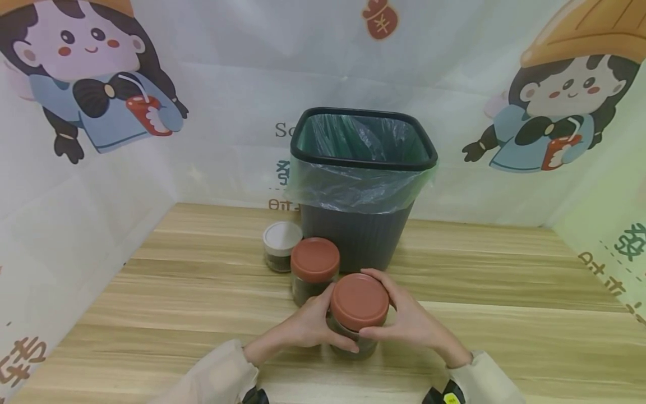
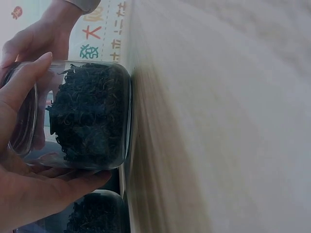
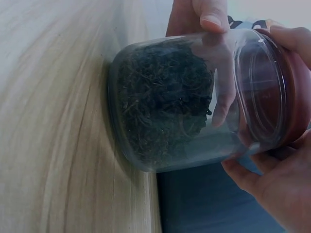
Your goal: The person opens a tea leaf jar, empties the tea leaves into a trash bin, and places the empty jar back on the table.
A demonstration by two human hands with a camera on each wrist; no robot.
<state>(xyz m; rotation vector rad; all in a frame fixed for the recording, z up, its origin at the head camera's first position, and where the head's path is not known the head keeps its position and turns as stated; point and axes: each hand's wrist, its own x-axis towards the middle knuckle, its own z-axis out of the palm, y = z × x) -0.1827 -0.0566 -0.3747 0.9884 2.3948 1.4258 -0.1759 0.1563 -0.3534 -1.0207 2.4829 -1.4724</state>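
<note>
A clear jar (image 3: pixel 163 104) with dark, dry twisted leaves, probably tea, stands at the tabletop before me. Its reddish-brown lid (image 1: pixel 360 301) is on top. My left hand (image 1: pixel 313 324) grips the jar's glass side, thumb toward me. From the other side my right hand (image 1: pixel 413 318) holds the jar at its lid and upper edge, thumb and fingers spread around it. Just behind, to the left, is a second jar with a matching lid (image 1: pixel 315 259); its dark contents (image 2: pixel 95 213) show in the left wrist view. My left hand is close to it.
A dark bin (image 1: pixel 353 235) lined with a clear bag stands behind the jars. Left of its base is a smaller jar with a white lid (image 1: pixel 282 238). The wooden tabletop (image 1: pixel 484 280) meets a printed cloth backdrop (image 1: pixel 227 140) at the back and sides.
</note>
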